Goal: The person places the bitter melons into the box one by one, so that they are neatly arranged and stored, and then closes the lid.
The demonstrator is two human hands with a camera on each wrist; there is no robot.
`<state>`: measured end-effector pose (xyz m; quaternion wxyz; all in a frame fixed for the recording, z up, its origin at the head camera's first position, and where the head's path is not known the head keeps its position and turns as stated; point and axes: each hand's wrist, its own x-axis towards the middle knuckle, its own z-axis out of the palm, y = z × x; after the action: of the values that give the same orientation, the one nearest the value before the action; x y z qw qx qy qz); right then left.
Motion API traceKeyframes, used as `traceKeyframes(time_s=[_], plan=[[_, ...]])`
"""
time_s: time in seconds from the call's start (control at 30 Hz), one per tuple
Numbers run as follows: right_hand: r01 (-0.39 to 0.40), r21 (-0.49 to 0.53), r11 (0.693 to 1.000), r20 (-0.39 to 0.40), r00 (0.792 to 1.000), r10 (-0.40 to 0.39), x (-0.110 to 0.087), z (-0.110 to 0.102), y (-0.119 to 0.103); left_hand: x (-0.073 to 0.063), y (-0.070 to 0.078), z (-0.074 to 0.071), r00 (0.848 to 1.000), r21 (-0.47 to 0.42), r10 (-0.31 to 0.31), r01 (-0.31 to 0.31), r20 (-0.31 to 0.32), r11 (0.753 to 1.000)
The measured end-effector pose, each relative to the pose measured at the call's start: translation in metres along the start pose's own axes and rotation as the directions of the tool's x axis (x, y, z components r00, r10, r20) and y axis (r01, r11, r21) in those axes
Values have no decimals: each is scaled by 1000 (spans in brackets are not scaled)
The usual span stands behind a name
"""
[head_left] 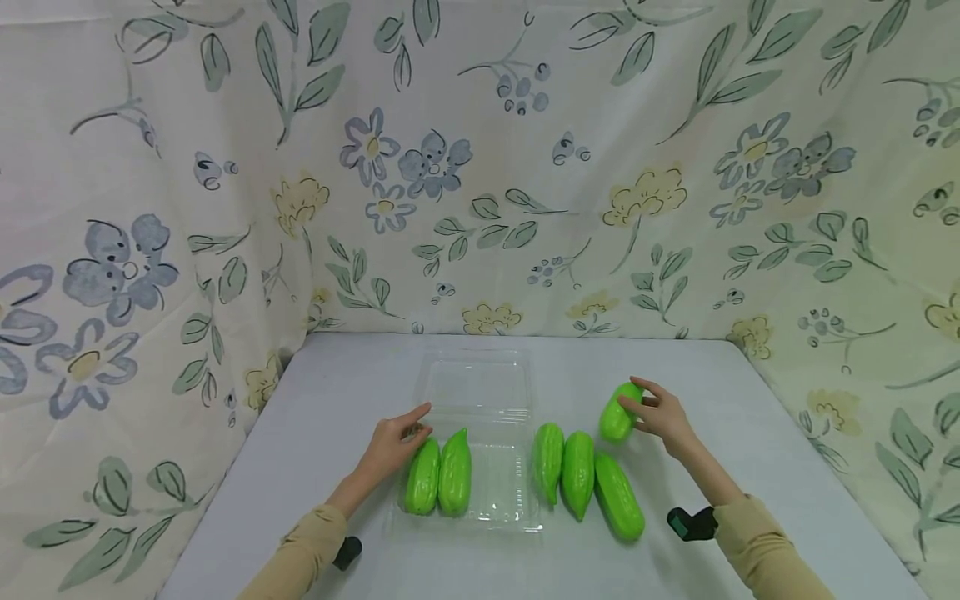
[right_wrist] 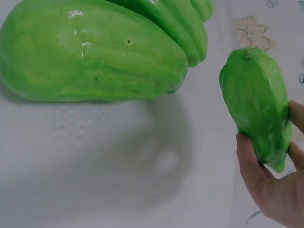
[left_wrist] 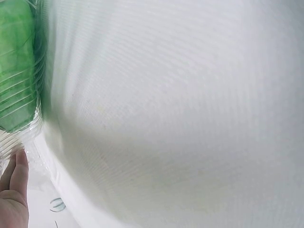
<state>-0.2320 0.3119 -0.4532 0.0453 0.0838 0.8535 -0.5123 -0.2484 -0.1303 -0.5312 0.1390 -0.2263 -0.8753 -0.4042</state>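
My right hand [head_left: 663,417] holds a glossy green gourd-like fruit [head_left: 619,413] between thumb and fingers. In the right wrist view, this gourd [right_wrist: 256,104] hangs above the table with its narrow tip toward the palm. My left hand [head_left: 396,442] is at the back left of a clear plastic clamshell box [head_left: 498,483]. Its straight fingers [left_wrist: 20,175] reach the box's ribbed corner in the left wrist view. Two green gourds [head_left: 454,475] lie side by side in the left part of the box, the leftmost just under the left hand.
Three more green gourds [head_left: 578,475] lie in a row on the white table [head_left: 337,375], right of the box. The box's lid [head_left: 480,379] is folded back behind it. Floral cloth [head_left: 465,250] hangs behind and beside the table. Each wrist wears a dark camera [head_left: 692,524].
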Motion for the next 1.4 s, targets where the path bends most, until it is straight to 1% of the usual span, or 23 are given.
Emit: traceKeyframes(time_s=[0.17,0.33,0.5,0.7,0.83,1.07,1.2,1.4], plan=[[24,25,999,4,1000,-24,-4,7,-9,0,-1,0,1000,0,12,-12,-9,1000],[49,41,998,9,999,-49,-7,14,-14,0,-1,0,1000,-4,25,-25,-8,1000],[68,74,995,14,997,-69,-12,21,-20,0,-2,1,1000,1,14,-14,-4,1000],[90,118,989,46,994,-95,-17,32,-28,0,-3,2,1000,-1,20,-20,-14,1000],[113,125,986,56,991,-121,-20,41,-32,0,-3,2,999,5,30,-30,-19,1000],[114,127,985,68,990,-124,-25,56,-39,1,0,0,1000,3,21,-21,-13,1000],[106,130,986,75,990,-117,-29,65,-45,1,-1,0,1000,2,29,-29,-11,1000],[113,151,982,84,988,-127,-33,77,-50,1,-2,0,999,-10,43,-44,-11,999]])
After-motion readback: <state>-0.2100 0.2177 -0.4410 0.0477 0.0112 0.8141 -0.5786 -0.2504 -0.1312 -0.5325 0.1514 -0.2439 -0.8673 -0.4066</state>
